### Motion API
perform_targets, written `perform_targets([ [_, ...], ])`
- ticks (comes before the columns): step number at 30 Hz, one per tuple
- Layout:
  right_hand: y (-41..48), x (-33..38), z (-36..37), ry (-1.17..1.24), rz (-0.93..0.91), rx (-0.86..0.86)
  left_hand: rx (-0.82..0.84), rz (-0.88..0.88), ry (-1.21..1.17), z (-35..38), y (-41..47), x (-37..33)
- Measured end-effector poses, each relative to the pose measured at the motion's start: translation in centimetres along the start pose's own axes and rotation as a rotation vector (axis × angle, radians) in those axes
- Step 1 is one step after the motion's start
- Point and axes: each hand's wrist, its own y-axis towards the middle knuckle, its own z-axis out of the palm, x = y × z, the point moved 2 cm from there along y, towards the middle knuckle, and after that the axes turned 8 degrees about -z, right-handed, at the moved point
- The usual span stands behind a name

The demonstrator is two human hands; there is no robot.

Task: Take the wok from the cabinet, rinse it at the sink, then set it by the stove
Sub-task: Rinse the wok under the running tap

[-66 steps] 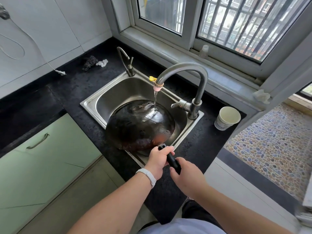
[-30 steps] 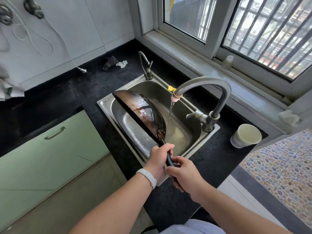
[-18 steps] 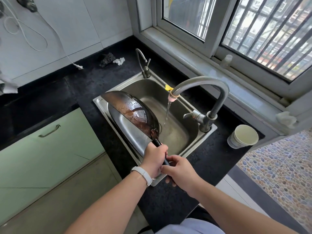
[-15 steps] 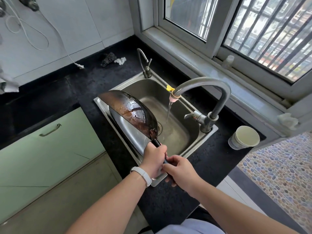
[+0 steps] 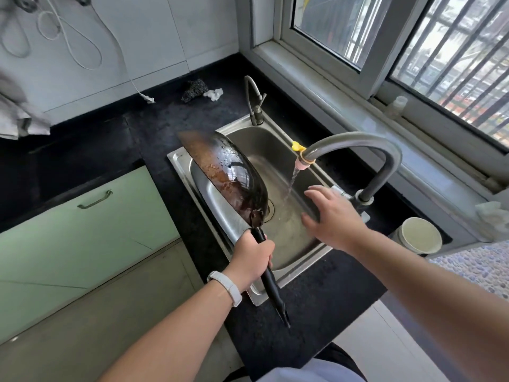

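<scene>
The dark, wet wok is tipped on its edge over the left side of the steel sink, its black handle pointing toward me. My left hand grips that handle just below the bowl. My right hand is off the handle, fingers spread, hovering over the sink's right side close to the tap lever. Water runs from the curved grey faucet into the basin.
A paper cup stands on the black counter right of the faucet. A second thin tap rises at the sink's far corner. A scrubber and crumpled tissue lie near the wall. Green cabinet doors are on the left.
My right hand has let go of the wok handle and moved right toward the faucet lever. The left hand alone holds the tilted wok, which stayed over the sink.
</scene>
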Motion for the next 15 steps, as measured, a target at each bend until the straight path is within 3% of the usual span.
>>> perform_targets([
  [7, 3.2, -2.9, 0.0, -0.207, 0.001, 0.265, -0.013, -0.012, 0.010, -0.3, 0.7, -0.1],
  [15, 2.0, -4.2, 0.1, 0.018, 0.074, 0.223, -0.033, -0.010, 0.018, -0.5, 1.5, -0.4],
])
